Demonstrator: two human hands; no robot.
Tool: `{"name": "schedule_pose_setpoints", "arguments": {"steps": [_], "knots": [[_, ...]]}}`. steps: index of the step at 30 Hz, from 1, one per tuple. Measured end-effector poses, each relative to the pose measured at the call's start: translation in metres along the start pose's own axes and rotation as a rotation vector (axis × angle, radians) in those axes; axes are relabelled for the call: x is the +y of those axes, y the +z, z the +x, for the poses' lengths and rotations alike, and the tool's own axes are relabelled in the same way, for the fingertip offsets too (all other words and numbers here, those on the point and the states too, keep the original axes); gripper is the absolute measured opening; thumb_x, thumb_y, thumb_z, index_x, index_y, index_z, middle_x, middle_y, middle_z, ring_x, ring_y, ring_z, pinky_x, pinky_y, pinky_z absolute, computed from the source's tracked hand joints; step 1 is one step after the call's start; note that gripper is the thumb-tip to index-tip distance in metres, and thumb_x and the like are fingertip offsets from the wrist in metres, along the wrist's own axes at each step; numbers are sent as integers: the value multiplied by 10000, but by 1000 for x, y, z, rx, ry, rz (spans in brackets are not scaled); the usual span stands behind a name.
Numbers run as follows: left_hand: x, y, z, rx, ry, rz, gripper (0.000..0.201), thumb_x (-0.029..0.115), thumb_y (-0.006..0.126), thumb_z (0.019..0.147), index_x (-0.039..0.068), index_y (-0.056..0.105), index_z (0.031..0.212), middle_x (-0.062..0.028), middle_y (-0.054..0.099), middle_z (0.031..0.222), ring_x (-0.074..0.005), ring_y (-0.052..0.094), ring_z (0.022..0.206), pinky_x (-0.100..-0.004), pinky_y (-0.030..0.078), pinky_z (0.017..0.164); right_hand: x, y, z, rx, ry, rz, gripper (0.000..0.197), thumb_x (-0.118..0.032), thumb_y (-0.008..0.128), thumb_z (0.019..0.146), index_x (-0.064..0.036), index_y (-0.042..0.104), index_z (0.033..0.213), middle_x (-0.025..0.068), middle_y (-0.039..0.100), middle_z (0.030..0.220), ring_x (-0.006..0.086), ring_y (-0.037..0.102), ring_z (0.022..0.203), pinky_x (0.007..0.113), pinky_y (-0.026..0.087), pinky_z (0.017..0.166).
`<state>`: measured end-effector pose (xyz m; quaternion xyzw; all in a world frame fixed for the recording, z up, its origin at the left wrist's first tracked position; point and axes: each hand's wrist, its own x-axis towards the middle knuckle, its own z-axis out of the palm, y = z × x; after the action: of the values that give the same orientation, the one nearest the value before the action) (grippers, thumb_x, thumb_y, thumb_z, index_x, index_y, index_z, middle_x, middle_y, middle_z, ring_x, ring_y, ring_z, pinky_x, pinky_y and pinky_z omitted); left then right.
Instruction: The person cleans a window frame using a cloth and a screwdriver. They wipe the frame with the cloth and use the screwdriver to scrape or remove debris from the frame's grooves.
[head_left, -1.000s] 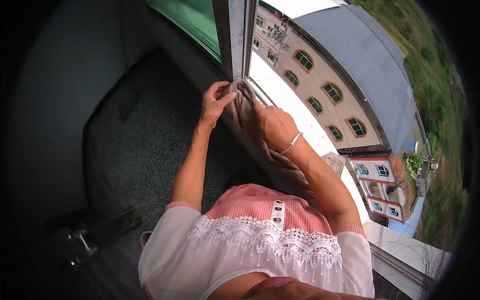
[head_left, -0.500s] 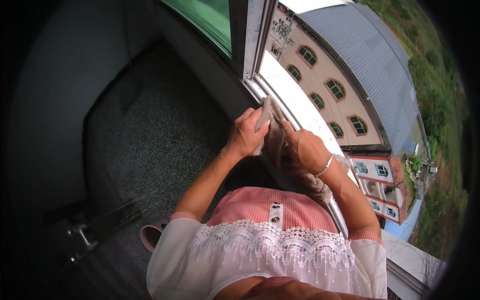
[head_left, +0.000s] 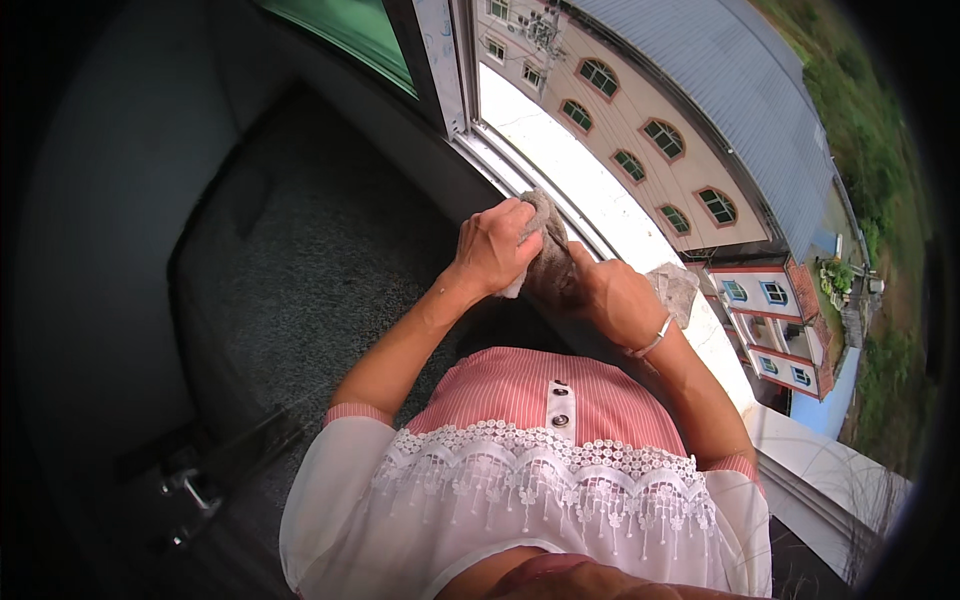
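Fingers (head_left: 520,222) of our left hand (head_left: 492,250) are curled tight over the grey cloth (head_left: 548,262), pinching its upper edge. Our right hand (head_left: 612,298) grips the same cloth from the other side, its fingers closed into the folds, and a silver bracelet (head_left: 652,340) sits on that wrist. We hold the cloth bunched between both hands, in front of our chest, just beside the window track (head_left: 520,180) of the open window.

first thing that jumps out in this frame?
Both hands meet mid-frame at an open window: the left hand and right hand grip a grey rag between them, just inside the window sill. Beyond it, upper right, a long beige building with arched windows lies far below.
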<state>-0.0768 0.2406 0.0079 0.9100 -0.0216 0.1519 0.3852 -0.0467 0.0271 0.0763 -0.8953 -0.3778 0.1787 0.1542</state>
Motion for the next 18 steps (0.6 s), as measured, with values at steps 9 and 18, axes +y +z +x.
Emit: {"name": "schedule_pose_setpoints", "arguments": {"steps": [9, 18], "knots": [[-24, -61, 56, 213, -209, -18, 209, 128, 673, 884, 18, 592, 1041, -166, 610, 874, -320, 605, 693, -440, 516, 685, 10, -35, -56, 59, 44, 396, 431, -57, 576, 985, -4, 568, 1412, 273, 625, 789, 416, 644, 702, 454, 519, 702], [-64, -16, 36, 280, 162, 359, 351, -37, 628, 861, 99, 619, 1185, -177, 504, 1251, -403, 591, 1060, -487, 530, 861, 6, 5, -66, 123, 73, 140, 564, -147, 647, 960, -50, 468, 1487, 227, 675, 789, 438, 663, 746, 540, 508, 671]]}}
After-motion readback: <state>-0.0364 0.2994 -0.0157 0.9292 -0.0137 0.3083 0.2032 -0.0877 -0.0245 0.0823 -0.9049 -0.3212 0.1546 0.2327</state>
